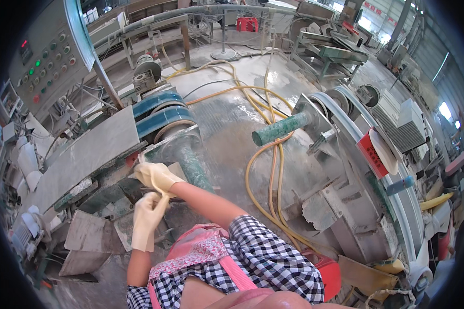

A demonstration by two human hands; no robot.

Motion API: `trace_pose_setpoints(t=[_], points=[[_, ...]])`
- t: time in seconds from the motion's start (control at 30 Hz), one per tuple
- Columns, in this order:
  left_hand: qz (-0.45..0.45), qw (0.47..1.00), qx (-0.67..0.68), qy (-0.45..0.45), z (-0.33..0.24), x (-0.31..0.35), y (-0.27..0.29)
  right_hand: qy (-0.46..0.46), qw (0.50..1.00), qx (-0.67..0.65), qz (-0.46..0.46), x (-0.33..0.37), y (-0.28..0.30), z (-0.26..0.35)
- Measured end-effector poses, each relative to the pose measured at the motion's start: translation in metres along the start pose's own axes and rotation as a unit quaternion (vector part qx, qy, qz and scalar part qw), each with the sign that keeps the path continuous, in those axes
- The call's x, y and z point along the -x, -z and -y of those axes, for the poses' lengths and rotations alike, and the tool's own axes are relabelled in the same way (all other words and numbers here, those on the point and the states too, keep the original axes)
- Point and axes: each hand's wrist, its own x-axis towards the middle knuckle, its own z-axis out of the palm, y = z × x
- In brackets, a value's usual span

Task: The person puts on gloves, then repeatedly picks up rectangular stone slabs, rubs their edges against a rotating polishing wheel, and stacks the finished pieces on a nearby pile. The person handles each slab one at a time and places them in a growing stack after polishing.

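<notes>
Both my hands wear cream rubber gloves and are close together in front of the machine on the left. My left hand (146, 212) is closed, its fingers pinching the stretched cuff of the rubber glove (166, 189) on my right hand. My right hand (155, 176) points away to the left, with its fingers bent down and mostly hidden behind its back. Just beyond it are a metal bracket (166, 143) and a green roller (193, 165).
A grey flat table (95, 149) and blue belts (165, 119) stand left, below a control panel (46, 62). Yellow hoses (263, 159) cross the floor. At right are a second green roller (281, 129), a long curved belt (345, 121) and a red box (372, 153).
</notes>
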Motion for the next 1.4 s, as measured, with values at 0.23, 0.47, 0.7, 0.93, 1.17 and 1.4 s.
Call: trace_pose_setpoints(t=[0.23,0.47,0.7,0.93,1.17,1.4], points=[[-0.038,0.946,-0.194,-0.258,-0.008,-0.022,0.002,0.087,0.976,0.182,0.076,0.041,-0.034,-0.023],[0.016,0.957,-0.052,-0.286,0.004,-0.028,-0.013,0.155,0.965,0.189,0.098,0.065,-0.037,-0.019],[-0.088,0.965,0.019,-0.247,-0.013,-0.014,-0.019,0.184,0.978,0.044,0.084,0.044,-0.039,-0.006],[-0.106,0.954,0.006,-0.282,-0.039,-0.015,-0.033,0.379,0.891,0.23,-0.097,0.019,-0.008,0.004],[-0.119,0.938,0.022,-0.324,-0.059,-0.018,-0.04,0.059,0.996,0.062,0.021,0.014,0.015,0.021],[-0.072,0.935,0.038,-0.346,-0.054,-0.034,-0.051,0.094,0.991,0.052,-0.082,0.036,0.049,0.017]])
